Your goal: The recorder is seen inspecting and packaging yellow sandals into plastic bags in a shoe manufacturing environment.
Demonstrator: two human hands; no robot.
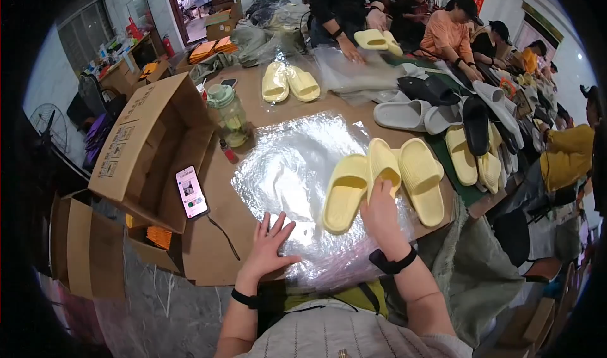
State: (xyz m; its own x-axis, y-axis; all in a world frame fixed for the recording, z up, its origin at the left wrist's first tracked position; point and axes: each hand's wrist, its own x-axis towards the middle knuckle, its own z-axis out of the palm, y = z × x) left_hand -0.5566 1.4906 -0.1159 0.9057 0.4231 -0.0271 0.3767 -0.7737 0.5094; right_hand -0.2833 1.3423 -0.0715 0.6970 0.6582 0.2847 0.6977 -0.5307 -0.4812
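From the head camera, the left hand (269, 241) lay flat with fingers spread on a stack of clear plastic bags (291, 168) covering the brown table (208, 244). The right hand (381, 209) gripped a yellow slipper (384, 162) by its heel, beside a second yellow slipper (345, 192) at its nine o'clock and a third slipper (422, 179) at its three o'clock. At ten o'clock from the bags, an open cardboard box (148, 140) lay tipped on its side; I could not see anything inside it. A phone (191, 191) rested against its flap. At twelve o'clock, a bagged yellow pair (289, 83) sat near a green bottle (229, 114).
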